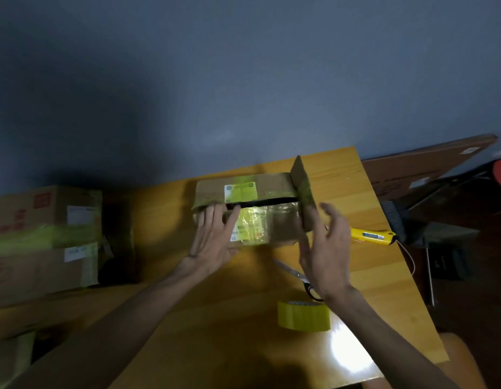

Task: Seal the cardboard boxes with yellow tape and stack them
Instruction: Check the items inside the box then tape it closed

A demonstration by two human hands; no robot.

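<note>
So the cardboard box (252, 209) sits toward the far side of the wooden table (356, 270), top flaps nearly shut with a dark gap between them, and the right end flap (301, 181) sticking straight up. The left hand (215, 237) lies flat on the near flap, fingers spread, not gripping. The right hand (326, 248) hovers open just beside that end flap, holding nothing. The yellow tape roll (303, 315) is near the front edge, scissors (297, 276) beside it, yellow utility knife (373, 236) off right. Two taped boxes (44, 237) are stacked at left.
</note>
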